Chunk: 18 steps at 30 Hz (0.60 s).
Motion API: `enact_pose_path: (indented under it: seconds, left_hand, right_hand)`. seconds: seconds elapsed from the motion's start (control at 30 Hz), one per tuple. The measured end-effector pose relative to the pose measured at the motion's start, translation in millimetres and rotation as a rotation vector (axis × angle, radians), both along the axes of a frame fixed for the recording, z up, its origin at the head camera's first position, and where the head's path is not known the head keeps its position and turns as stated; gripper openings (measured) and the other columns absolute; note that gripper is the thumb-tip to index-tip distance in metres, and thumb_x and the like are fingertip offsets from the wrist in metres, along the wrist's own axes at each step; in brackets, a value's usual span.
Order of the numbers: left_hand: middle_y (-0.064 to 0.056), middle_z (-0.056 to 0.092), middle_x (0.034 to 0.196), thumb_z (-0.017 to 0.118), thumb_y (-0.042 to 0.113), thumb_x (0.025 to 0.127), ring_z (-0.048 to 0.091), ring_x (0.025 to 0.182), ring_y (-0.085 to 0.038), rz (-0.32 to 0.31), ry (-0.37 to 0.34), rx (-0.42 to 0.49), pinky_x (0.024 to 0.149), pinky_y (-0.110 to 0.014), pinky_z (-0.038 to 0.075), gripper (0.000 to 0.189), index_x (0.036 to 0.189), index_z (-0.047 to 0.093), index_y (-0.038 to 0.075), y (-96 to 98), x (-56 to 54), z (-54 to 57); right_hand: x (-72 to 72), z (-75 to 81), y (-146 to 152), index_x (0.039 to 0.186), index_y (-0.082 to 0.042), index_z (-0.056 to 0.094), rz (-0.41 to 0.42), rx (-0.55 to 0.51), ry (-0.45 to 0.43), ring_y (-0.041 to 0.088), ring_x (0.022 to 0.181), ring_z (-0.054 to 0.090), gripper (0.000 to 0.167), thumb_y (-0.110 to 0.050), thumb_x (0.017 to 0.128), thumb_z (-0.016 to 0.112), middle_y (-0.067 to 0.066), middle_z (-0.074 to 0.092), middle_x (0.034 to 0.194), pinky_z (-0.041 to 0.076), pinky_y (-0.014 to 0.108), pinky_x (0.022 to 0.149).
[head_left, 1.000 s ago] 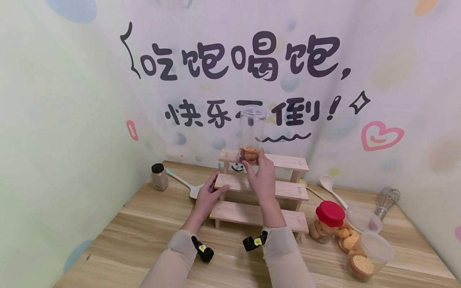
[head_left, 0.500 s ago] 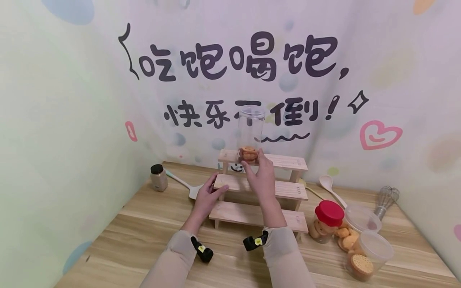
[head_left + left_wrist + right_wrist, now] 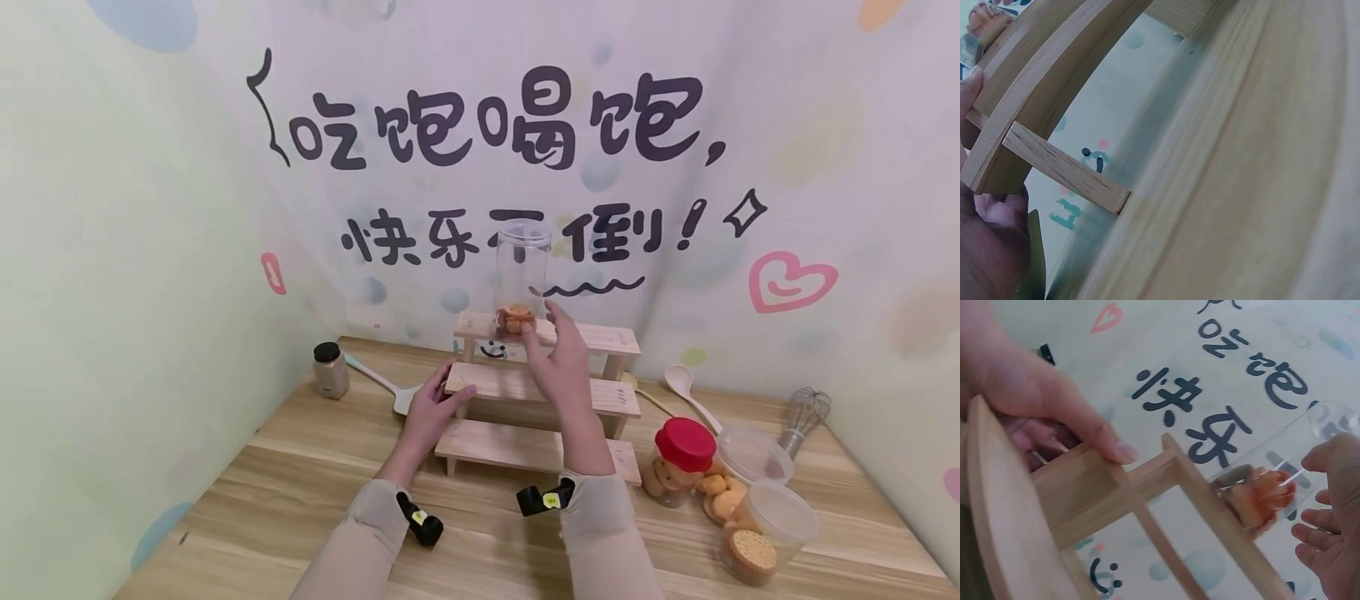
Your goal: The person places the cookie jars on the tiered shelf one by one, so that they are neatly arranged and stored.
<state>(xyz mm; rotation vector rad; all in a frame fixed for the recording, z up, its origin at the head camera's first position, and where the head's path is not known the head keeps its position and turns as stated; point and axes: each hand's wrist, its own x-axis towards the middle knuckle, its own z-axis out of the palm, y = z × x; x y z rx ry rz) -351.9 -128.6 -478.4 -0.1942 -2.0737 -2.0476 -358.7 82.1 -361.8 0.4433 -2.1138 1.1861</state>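
Clear cookie jar point(image 3: 522, 275) stands upright on the top step of a three-step wooden rack point(image 3: 600, 337), left of the step's middle, cookies point(image 3: 515, 317) piled at the bottom. Left hand point(image 3: 431, 408) grips the left end of the middle step, probably to keep the light rack from shifting. Right hand point(image 3: 561, 367) just beside the jar, fingers loose and spread, not wrapped round it; likely close by for placing it, and the jar looks carried by the step. Right wrist view shows those loose fingers standing off the jar; head view just has the thumb overlapping its base, so thumb contact can't be told. Left wrist view gives the left-hand grip up close, thumb and fingers on opposite sides of the board, plus a rack leg point(image 3: 1066, 169). Only head view has the red-lidded jar point(image 3: 681, 467) and whisk point(image 3: 806, 417), right of the rack.
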Motion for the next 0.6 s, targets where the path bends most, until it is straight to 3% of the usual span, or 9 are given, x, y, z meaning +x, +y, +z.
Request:
enact_pose_path:
  seconds: [0.23,0.47,0.6]
  left_hand:
    - [-0.001,0.033,0.161,0.08,0.042,0.086,0.031,0.147,-0.022,-0.01,0.015,-0.007,0.115,-0.041,0.036,0.077,0.153,0.044,0.027,5.8,-0.8,2.6]
    - [-0.004,0.033,0.162,0.08,0.039,0.087,0.033,0.147,-0.023,-0.023,0.016,0.01,0.113,-0.041,0.038,0.077,0.154,0.043,0.025,5.3,-1.3,-1.6]
    - [-0.005,0.034,0.161,0.08,0.04,0.086,0.034,0.146,-0.023,-0.001,0.014,0.006,0.113,-0.041,0.038,0.077,0.153,0.044,0.025,0.8,-1.0,-1.6]
  right_hand:
    - [8.6,12.9,17,0.141,-0.012,0.058,0.029,0.03,0.13,0.03,0.138,0.044,0.048,-0.033,0.099,0.065,0.01,0.05,0.15,0.035,0.052,0.113]
    - [28.2,23.3,31,0.16,-0.033,0.029,0.097,0.12,0.08,0.029,0.15,0.023,0.07,-0.051,0.099,0.057,-0.001,0.024,0.165,0.023,0.064,0.115]
    - [41.4,27.4,45,0.159,-0.03,0.033,0.133,0.225,0.09,0.033,0.15,0.022,0.068,-0.055,0.099,0.052,0.004,0.025,0.165,0.021,0.067,0.115]
